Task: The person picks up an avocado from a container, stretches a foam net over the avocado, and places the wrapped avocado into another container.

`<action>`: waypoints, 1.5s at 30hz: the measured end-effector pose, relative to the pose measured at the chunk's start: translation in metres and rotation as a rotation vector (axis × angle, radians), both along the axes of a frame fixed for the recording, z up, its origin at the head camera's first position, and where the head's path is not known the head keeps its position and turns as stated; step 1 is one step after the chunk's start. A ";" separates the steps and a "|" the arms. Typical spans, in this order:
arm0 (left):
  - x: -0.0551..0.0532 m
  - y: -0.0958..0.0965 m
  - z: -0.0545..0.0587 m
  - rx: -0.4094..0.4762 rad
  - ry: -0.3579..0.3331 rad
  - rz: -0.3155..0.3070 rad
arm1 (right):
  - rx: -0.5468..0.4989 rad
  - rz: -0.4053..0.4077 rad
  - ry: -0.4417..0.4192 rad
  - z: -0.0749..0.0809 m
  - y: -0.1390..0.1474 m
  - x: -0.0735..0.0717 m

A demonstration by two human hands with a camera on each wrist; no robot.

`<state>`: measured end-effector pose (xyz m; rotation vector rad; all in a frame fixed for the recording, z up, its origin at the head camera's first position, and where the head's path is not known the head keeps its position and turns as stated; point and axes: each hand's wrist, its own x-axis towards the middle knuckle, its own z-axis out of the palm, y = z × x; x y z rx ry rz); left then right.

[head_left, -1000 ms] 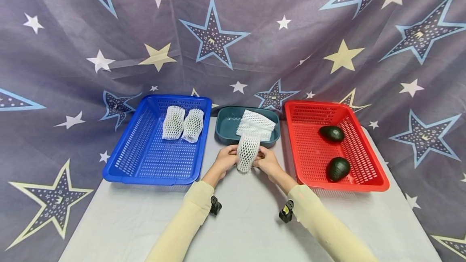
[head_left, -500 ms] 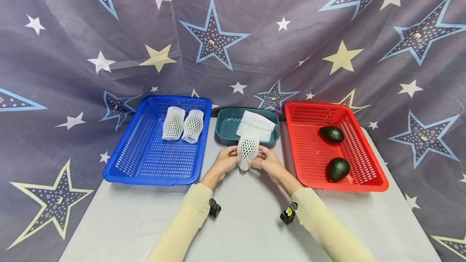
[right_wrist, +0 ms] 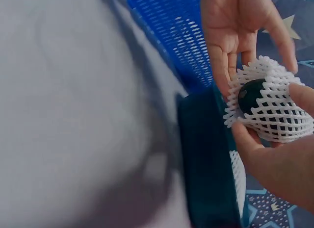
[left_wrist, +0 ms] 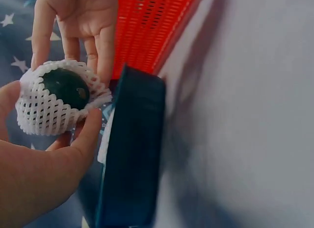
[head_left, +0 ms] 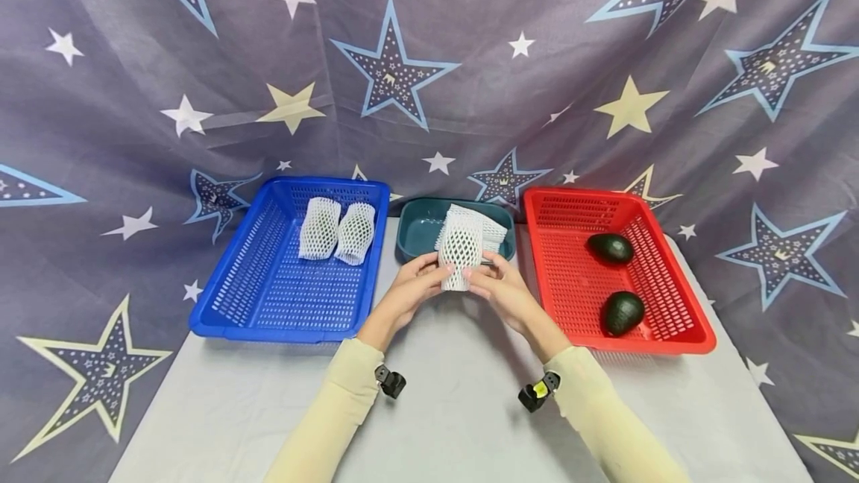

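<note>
A dark avocado sits inside a white foam net sleeve, held between both hands in front of the teal tray. On its left side, the left hand grips the sleeve with thumb and fingers. The right hand does the same from the right. One end of the avocado shows bare through the sleeve's opening in both wrist views; net covers the rest. Flat foam net sleeves lie in the tray, partly hidden behind the held one.
At left stands a blue basket with two net-wrapped avocados. A red basket at right holds two bare avocados. A star-patterned curtain hangs behind the white-covered table.
Both hands have lifted the sleeved avocado and shifted it toward the tray, so it overlaps the sleeves there. The thumbs now show on its near side. The baskets have not moved.
</note>
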<state>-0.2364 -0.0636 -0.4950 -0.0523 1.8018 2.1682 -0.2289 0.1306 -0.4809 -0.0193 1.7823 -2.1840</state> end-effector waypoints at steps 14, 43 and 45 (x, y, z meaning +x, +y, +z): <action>0.001 0.001 0.001 0.027 0.016 0.065 | 0.010 -0.029 0.009 0.004 -0.006 0.002; 0.005 -0.039 0.064 -0.284 0.095 0.143 | 0.106 -0.036 0.250 0.031 -0.070 0.007; 0.003 -0.049 0.066 -0.299 0.088 0.151 | 0.115 -0.005 0.264 0.035 -0.076 0.007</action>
